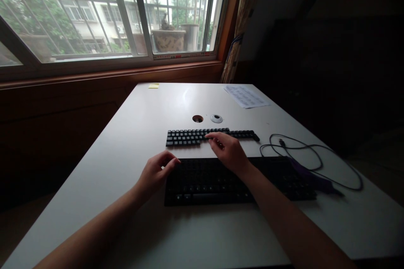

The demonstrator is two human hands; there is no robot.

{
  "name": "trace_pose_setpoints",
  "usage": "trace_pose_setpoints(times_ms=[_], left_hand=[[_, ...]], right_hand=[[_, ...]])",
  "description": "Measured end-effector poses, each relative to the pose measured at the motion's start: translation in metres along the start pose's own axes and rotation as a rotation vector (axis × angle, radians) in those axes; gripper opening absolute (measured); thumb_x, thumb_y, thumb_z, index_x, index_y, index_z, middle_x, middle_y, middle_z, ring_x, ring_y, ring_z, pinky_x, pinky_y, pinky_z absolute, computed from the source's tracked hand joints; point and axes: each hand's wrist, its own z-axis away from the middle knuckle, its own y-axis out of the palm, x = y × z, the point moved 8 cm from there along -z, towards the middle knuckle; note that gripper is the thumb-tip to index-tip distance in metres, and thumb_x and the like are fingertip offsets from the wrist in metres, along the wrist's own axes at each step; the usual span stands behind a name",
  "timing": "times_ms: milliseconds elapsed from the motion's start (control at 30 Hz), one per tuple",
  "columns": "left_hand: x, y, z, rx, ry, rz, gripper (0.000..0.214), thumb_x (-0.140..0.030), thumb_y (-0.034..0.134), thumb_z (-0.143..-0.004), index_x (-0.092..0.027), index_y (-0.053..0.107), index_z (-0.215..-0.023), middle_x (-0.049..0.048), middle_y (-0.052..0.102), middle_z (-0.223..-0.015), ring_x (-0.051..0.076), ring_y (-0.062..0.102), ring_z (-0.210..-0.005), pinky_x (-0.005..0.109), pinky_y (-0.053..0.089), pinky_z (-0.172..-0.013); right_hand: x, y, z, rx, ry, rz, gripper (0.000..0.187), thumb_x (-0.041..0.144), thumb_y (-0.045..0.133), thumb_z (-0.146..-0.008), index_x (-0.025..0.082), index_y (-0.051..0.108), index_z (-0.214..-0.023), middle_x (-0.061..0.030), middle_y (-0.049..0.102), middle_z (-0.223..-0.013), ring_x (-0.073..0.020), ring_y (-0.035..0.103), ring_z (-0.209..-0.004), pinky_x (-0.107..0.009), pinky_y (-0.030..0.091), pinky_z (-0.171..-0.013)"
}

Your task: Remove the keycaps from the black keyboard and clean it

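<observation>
1. My right hand (229, 149) is nearer the loose black keycaps (183, 138): most at its ten o'clock, rows running nine to three. Thumb and finger close together; can't tell if they pinch a keycap.
2. My left hand (158, 169) curls at the black keyboard's (214, 183) ten o'clock corner; grip unclear.
3. White counter (110, 155). From the keyboard: USB cable (282, 143) two o'clock, printed paper (246, 96) twelve, barred window (107, 12) eleven.
</observation>
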Motion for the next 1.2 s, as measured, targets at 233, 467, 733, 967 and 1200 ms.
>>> trace_pose_setpoints(times_ms=[233, 467, 733, 967, 1200], left_hand=[[-0.018, 0.004, 0.003, -0.002, 0.206, -0.076, 0.012, -0.023, 0.055, -0.095, -0.018, 0.066, -0.096, 0.0047, 0.066, -0.092, 0.015, 0.061, -0.078, 0.026, 0.050, -0.071], [-0.033, 0.020, 0.010, 0.047, 0.325, -0.160, 0.015, -0.022, 0.060, -0.092, -0.019, 0.067, -0.105, 0.0069, 0.065, -0.096, 0.014, 0.062, -0.077, 0.025, 0.051, -0.067], [-0.043, 0.029, 0.015, 0.088, 0.365, -0.173, 0.009, -0.025, 0.065, -0.090, -0.017, 0.068, -0.092, 0.0048, 0.068, -0.084, 0.015, 0.061, -0.073, 0.026, 0.049, -0.067], [-0.038, 0.029, 0.011, 0.143, 0.228, -0.065, 0.012, -0.028, 0.063, -0.092, -0.017, 0.070, -0.091, 0.0040, 0.071, -0.085, 0.016, 0.064, -0.078, 0.027, 0.049, -0.072], [-0.036, 0.029, 0.010, 0.191, 0.159, 0.030, 0.016, -0.029, 0.064, -0.091, -0.016, 0.069, -0.084, 0.0026, 0.070, -0.079, 0.015, 0.063, -0.074, 0.025, 0.047, -0.069]], right_hand=[[0.002, -0.021, 0.001, -0.236, 0.200, -1.053, 0.018, 0.025, 0.055, -0.086, 0.026, 0.068, -0.099, 0.0044, 0.041, -0.061, -0.0118, 0.037, -0.056, -0.028, 0.034, -0.055], [0.020, 0.006, 0.008, -0.188, 0.332, -1.486, 0.013, 0.022, 0.054, -0.083, 0.024, 0.067, -0.085, 0.0033, 0.037, -0.059, -0.0120, 0.034, -0.056, -0.027, 0.032, -0.053], [0.036, 0.029, 0.019, -0.113, 0.383, -1.548, 0.015, 0.022, 0.052, -0.087, 0.022, 0.066, -0.082, 0.0012, 0.042, -0.064, -0.0124, 0.040, -0.061, -0.027, 0.035, -0.059], [0.047, 0.031, 0.023, -0.034, 0.339, -1.582, 0.021, 0.021, 0.046, -0.090, 0.020, 0.066, -0.083, 0.0006, 0.043, -0.063, -0.0129, 0.040, -0.062, -0.027, 0.034, -0.060], [0.056, 0.021, 0.023, 0.127, 0.181, -1.142, 0.033, 0.037, 0.042, -0.100, 0.022, 0.069, -0.090, -0.0040, 0.057, -0.088, -0.0158, 0.053, -0.078, -0.032, 0.042, -0.073]])
